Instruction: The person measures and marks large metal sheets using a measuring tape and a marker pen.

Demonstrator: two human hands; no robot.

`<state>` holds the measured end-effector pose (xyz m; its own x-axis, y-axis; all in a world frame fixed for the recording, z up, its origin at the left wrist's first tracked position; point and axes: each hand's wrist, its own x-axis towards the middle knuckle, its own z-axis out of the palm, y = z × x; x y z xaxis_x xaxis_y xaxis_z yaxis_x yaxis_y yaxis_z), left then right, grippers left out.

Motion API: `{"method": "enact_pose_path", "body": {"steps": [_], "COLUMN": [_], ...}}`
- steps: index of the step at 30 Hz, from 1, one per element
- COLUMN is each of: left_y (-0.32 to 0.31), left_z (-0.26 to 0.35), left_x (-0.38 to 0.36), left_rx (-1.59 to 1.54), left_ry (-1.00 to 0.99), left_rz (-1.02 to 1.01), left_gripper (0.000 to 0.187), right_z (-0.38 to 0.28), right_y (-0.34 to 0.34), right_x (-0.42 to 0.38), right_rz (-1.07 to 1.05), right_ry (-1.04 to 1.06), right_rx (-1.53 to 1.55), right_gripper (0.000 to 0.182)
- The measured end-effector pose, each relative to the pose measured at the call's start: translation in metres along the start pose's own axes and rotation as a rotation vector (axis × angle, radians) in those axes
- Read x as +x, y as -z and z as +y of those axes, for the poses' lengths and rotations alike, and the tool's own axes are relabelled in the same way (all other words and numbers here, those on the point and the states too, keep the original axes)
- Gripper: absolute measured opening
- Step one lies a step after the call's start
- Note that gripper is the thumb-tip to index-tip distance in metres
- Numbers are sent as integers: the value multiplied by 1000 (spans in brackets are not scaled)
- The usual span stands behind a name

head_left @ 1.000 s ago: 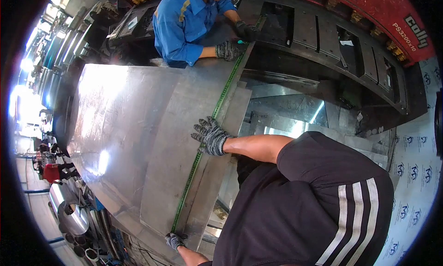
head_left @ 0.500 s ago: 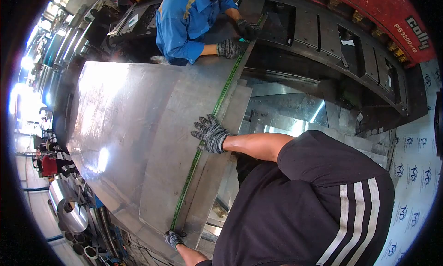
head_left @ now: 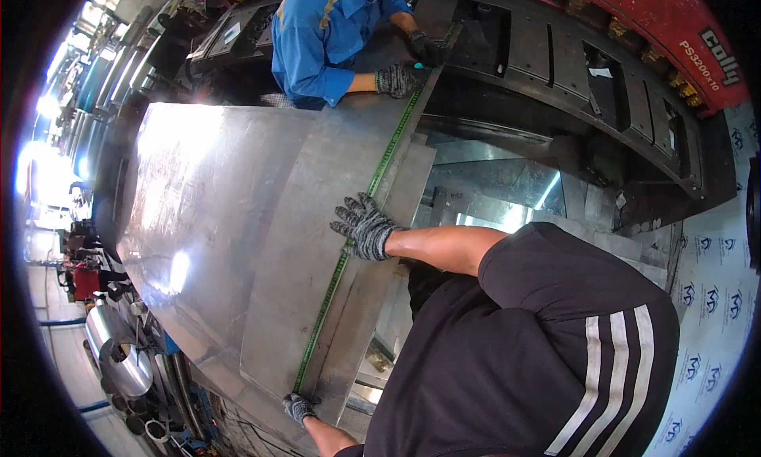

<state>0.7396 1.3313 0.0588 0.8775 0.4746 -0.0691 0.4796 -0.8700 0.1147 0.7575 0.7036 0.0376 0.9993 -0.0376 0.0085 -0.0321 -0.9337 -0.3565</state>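
Note:
A green tape measure [head_left: 323,318] is stretched across a grey metal sheet [head_left: 277,298], running close to its long edge. At the tape's lower end, by the sheet's near corner, my left hand [head_left: 299,409] in a grey knit glove is closed on it. My gloved right hand [head_left: 365,227] lies flat over the middle of the tape, fingers spread on the metal. Farther up, a co-worker's gloved hand [head_left: 398,82] rests beside the tape, while the other gloved hand [head_left: 428,49] is at its far end, near a small teal object [head_left: 419,66].
A co-worker in a blue shirt [head_left: 313,49] leans over the far end. Beyond stands a red machine [head_left: 674,41] with a slotted dark bed [head_left: 535,53]. Metal offcuts [head_left: 499,183] lie below the sheet's edge. A shiny metal roll [head_left: 119,354] is at lower left.
The view has shifted very slightly. My hands, the tape and the co-worker's hands keep practically the same places on the sheet.

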Motion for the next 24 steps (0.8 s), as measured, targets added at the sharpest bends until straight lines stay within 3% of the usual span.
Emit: {"method": "enact_pose_path", "body": {"steps": [8, 10, 24], "left_y": [-9, -6, -1], "left_z": [-7, -7, -2], "left_x": [11, 8, 3], "left_rx": [-12, 46, 49], "left_ry": [64, 3, 1], "left_rz": [13, -6, -10], "left_gripper": [29, 30, 30], "right_z": [1, 1, -1], "right_y": [-5, -8, -1], "right_x": [-1, 0, 1], "right_rz": [58, 84, -2], "right_ry": [12, 16, -3], "right_rx": [7, 17, -24], "right_gripper": [72, 72, 72]}}
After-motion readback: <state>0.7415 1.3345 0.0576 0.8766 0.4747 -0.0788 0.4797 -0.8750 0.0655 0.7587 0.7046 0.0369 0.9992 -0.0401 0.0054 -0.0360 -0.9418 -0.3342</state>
